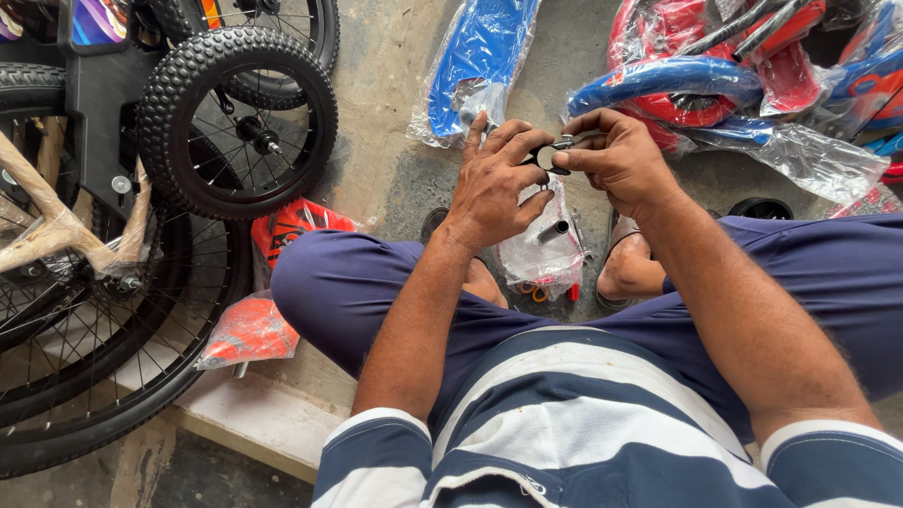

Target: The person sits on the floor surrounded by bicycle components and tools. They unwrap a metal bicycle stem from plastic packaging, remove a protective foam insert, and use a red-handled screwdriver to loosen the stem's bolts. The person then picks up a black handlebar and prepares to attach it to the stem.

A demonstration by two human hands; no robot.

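My left hand [497,181] and my right hand [613,158] meet in front of me, above my knees. Between their fingertips they pinch a small black and silver metal part [549,156] with a short silver stem. Both hands grip it, the left from the left side and the right from above. Just below the hands a clear plastic bag [544,246] of small hardware with a metal tube lies on the floor between my feet.
A small knobby black bicycle wheel [240,120] stands at the left, with larger wheels [103,376] below it. Orange wrapped parts [252,329] lie by my left knee. Blue plastic-wrapped fenders [475,56] and red and blue ones [715,80] lie on the concrete floor ahead.
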